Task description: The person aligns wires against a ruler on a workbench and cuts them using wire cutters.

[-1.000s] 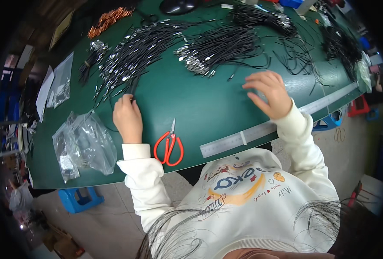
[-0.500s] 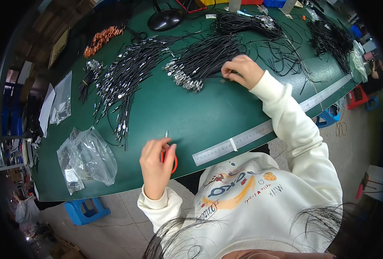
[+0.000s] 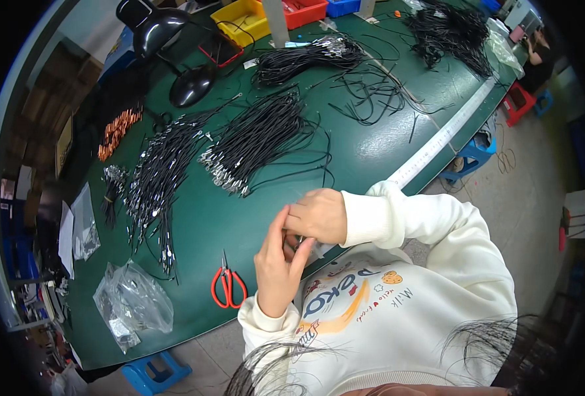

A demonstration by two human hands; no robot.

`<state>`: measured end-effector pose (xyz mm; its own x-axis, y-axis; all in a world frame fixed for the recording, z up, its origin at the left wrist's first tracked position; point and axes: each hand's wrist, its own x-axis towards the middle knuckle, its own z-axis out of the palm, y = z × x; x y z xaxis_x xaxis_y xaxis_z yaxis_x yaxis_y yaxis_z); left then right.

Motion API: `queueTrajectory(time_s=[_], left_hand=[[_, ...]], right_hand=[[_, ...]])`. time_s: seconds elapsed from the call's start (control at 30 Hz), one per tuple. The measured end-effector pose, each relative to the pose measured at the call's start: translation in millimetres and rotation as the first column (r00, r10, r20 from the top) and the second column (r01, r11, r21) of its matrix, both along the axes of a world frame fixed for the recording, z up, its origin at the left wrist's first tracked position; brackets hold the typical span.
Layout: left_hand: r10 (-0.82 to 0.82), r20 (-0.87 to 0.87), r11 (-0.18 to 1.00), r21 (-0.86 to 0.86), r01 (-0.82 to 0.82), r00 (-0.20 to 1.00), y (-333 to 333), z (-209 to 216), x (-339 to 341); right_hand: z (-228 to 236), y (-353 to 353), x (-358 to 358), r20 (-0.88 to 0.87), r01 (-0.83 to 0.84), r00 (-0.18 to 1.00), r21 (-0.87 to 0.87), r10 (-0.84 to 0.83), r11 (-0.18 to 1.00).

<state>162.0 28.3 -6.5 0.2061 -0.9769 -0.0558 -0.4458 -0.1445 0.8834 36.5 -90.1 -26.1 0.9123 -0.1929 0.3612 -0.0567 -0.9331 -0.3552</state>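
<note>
My two hands meet just above the table's near edge. My right hand (image 3: 322, 216) comes in from the right with bent fingers. Against it, from below, my left hand (image 3: 277, 269) curls its thumb and fingers together. A small dark, partly shiny thing shows between them, mostly covered by the fingers; its kind is unclear. To the left of my left hand lie red-handled snips (image 3: 228, 288), untouched. Beyond the hands rests a thick bundle of black cords (image 3: 266, 132) with silver metal ends. A second, looser pile of black cords (image 3: 164, 168) spreads to its left.
A long steel ruler (image 3: 431, 150) lies along the right edge. Clear plastic bags (image 3: 134, 300) are at the near left. Copper-coloured pieces (image 3: 118, 134), a black lamp (image 3: 190, 86), a yellow bin (image 3: 240, 20) and more black cords (image 3: 312, 59) stand or lie farther back.
My right hand has come from the cord bundle toward me. My left hand has left the snips and moved right to meet it. The view has shifted too.
</note>
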Motion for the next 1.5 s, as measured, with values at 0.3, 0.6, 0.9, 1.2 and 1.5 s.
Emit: queueTrajectory(time_s=[0.3,0.6,0.9,1.2,1.5], left_hand=[[0.233,0.068,0.949,-0.235,-0.211,0.970,14.1,-12.2,-1.8],[0.130,0.243,0.965,-0.253,-0.067,0.961,27.8,-19.8,6.3],[0.382,-0.443,0.916,0.067,-0.395,0.811,74.7,-27.2,61.5],[0.342,-0.544,0.920,0.029,-0.390,0.766,80.0,-14.3,60.1],[0.065,-0.407,0.998,0.032,-0.057,0.911,35.4,-25.2,6.5]], right_hand=[[-10.0,-7.0,-3.3,-0.040,-0.091,0.994,0.154,0.098,0.984],[-25.4,-10.9,-0.1,0.040,-0.216,0.976,0.058,0.214,0.975],[-8.7,-86.3,2.3,0.097,-0.005,0.995,-0.143,0.019,0.990],[76.4,-81.8,-30.2,0.147,0.173,0.981,-0.365,-0.127,0.915],[10.9,27.1,-26.6,-0.119,-0.044,0.991,0.149,0.062,0.988]])
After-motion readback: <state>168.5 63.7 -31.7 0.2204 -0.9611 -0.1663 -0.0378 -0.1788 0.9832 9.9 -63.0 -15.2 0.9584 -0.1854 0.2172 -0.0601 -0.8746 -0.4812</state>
